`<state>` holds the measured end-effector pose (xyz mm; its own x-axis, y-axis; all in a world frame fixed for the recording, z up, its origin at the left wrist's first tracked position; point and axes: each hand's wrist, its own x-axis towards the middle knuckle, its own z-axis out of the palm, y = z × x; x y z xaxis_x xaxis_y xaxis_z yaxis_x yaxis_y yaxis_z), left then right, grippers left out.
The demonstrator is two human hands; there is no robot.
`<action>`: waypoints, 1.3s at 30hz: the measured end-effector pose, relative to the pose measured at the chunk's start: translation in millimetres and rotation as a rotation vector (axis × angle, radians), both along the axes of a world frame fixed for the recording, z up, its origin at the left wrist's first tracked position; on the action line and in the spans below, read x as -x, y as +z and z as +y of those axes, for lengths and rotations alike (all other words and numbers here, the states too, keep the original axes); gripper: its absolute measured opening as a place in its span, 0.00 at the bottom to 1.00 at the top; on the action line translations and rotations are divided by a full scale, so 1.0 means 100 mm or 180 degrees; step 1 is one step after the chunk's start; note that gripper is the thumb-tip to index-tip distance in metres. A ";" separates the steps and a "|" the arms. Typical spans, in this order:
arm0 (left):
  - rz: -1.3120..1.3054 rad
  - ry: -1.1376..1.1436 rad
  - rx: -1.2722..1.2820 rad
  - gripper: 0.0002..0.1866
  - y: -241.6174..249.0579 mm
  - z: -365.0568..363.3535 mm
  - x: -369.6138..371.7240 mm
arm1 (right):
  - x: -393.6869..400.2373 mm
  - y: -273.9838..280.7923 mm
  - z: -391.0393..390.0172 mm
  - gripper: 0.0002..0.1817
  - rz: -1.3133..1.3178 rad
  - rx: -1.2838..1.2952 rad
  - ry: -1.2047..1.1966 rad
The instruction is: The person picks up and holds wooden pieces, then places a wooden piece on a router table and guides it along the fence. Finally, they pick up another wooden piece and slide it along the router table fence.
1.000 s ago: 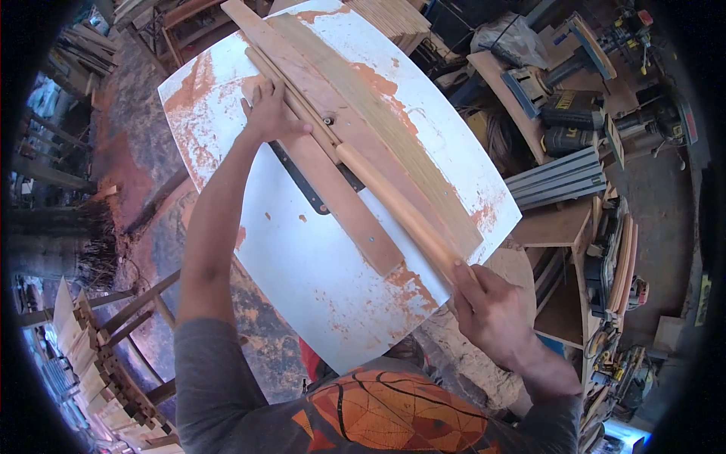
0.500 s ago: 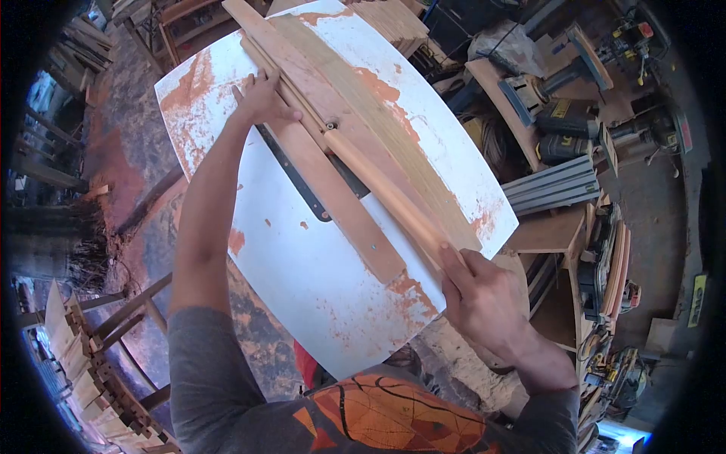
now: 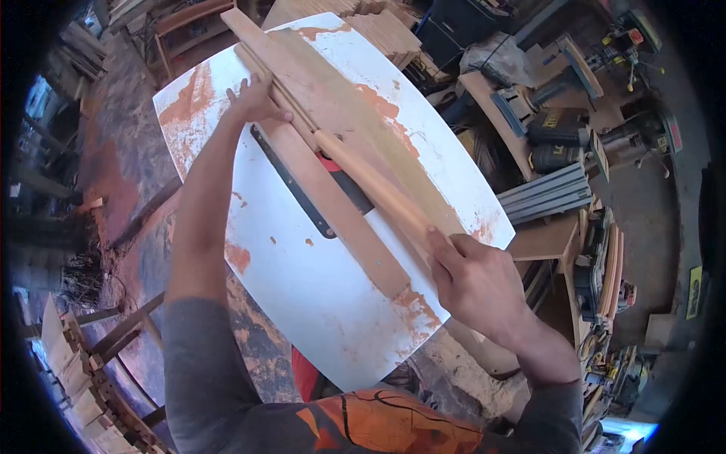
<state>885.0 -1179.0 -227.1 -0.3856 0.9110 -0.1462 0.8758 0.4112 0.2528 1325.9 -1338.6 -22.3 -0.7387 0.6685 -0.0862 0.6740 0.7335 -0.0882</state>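
Note:
A long wooden strip [image 3: 374, 185] lies slantwise across a white tabletop [image 3: 295, 295], its near part thick and rounded and its far part narrower. My right hand [image 3: 484, 284] is closed around the strip's near end. Toward the far end, my left hand [image 3: 255, 98] rests on the wood with fingers spread, the thumb near the strip. Left of the strip runs a flat wooden board [image 3: 340, 216], and to its right a wider board [image 3: 363, 121]. A dark plate [image 3: 291, 181] is set in the tabletop below the flat board. Something red [image 3: 329, 163] shows beside the strip.
Reddish sawdust [image 3: 416, 306] is scattered over the tabletop. At right are a shelf with a black-and-yellow power tool [image 3: 560, 129], stacked grey metal bars [image 3: 548, 193] and a wooden cabinet [image 3: 548, 238]. Stacked boards [image 3: 382, 38] stand beyond the table, with cut wood pieces [image 3: 83, 378] at lower left.
My right hand and the strip have moved forward and to the left along the boards. My left hand stays near the far end, fingers still spread. The view has shifted slightly.

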 end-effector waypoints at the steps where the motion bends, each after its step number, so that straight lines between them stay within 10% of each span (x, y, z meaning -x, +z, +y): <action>1: -0.0026 -0.0027 0.0027 0.77 0.02 0.02 0.00 | 0.03 0.03 0.00 0.19 0.0084 -0.0104 0.0031; 5: -0.0337 -0.0212 -0.0425 0.71 -0.26 0.28 0.37 | 0.10 0.10 0.03 0.16 0.0265 -0.0219 -0.0100; 7: -0.1945 0.0170 -0.0983 0.62 -0.51 0.36 0.53 | 0.06 0.09 0.06 0.16 0.0320 -0.0241 -0.0131; 21: -0.0938 0.0909 -0.1134 0.50 -0.50 0.61 0.69 | 0.05 0.19 -0.16 0.19 0.0619 -0.0370 -0.0257; 27: -0.0419 0.1334 -0.0831 0.50 -0.58 1.07 1.34 | -0.64 0.22 -0.92 0.19 0.1412 -0.0958 -0.1449; 31: 0.0059 0.0660 -0.1173 0.39 -1.33 1.76 2.06 | -1.11 -0.08 -1.80 0.19 0.1408 -0.0832 -0.3005; 35: 0.0769 -0.1844 -0.2130 0.30 -1.84 2.14 2.71 | -1.18 -0.27 -2.40 0.20 0.1226 -0.0518 -0.3939; 37: 0.2901 -0.1016 -0.1036 0.27 -1.36 1.95 2.41 | -1.19 -0.46 -2.65 0.20 0.1503 -0.0686 -0.4110; 39: 0.1479 -0.1322 -0.1447 0.24 -1.55 2.10 2.79 | -1.11 -0.49 -2.76 0.20 0.1779 -0.0781 -0.4072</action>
